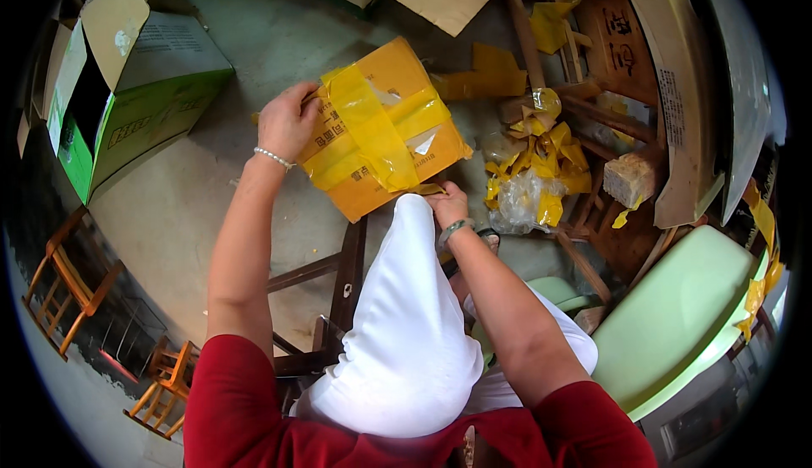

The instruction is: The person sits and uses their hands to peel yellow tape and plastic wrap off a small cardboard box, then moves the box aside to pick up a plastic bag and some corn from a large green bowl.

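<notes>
A brown cardboard box (pixel 345 195) is tilted in front of my knee, with wide strips of yellow packing tape (pixel 362 117) crossing over its face. At the box's upper left edge, my left hand (pixel 286 123) has its fingers closed, gripping the edge. My right hand (pixel 448 204) is by the lower edge, beside my raised knee, pinching a loose end of the tape. Part of the right hand's grip is hidden behind the knee. Dark printing shows on the box between the tape strips.
A green and white carton (pixel 144 100) stands open at the left. Crumpled yellow tape and clear plastic (pixel 541 172) lie on the right, near wooden frames (pixel 526 41) and a pale green plastic chair (pixel 677 307). Small wooden chairs (pixel 72 278) stand at the lower left.
</notes>
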A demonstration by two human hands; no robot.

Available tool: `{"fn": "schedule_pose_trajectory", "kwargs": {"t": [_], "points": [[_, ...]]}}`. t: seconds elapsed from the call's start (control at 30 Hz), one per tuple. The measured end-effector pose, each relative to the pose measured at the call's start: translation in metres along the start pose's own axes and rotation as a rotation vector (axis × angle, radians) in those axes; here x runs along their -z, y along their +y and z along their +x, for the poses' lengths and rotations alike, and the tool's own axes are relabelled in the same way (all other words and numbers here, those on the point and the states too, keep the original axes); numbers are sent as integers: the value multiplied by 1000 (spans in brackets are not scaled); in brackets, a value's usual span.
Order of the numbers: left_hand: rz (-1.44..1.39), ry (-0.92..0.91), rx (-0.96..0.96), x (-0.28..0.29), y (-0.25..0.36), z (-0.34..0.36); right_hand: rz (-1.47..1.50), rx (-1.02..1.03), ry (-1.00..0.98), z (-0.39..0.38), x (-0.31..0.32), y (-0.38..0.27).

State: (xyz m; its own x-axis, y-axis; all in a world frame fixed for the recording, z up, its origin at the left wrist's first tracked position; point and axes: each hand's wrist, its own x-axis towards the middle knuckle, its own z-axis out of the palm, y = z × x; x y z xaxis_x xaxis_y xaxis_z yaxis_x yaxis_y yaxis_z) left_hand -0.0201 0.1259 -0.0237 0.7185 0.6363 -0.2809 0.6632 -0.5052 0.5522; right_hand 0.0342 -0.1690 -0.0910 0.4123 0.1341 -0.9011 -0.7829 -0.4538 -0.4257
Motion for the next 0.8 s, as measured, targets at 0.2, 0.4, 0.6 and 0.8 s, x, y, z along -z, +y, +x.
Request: {"fn": "schedule_pose_trajectory", "kwargs": {"t": [0.2,0.4,0.6,0.8], "points": [[31,251,-410,1,25,-25,-18,-18,99,-11,21,-14],[108,47,-540,-10,29,-50,-70,476,141,-28,28,-38],[168,28,-568,-29,21,-59,-255,573,-244,-38,-44,-101],[221,42,-607,-35,20,-62,-168,221,-460,-8,-59,-92]]}}
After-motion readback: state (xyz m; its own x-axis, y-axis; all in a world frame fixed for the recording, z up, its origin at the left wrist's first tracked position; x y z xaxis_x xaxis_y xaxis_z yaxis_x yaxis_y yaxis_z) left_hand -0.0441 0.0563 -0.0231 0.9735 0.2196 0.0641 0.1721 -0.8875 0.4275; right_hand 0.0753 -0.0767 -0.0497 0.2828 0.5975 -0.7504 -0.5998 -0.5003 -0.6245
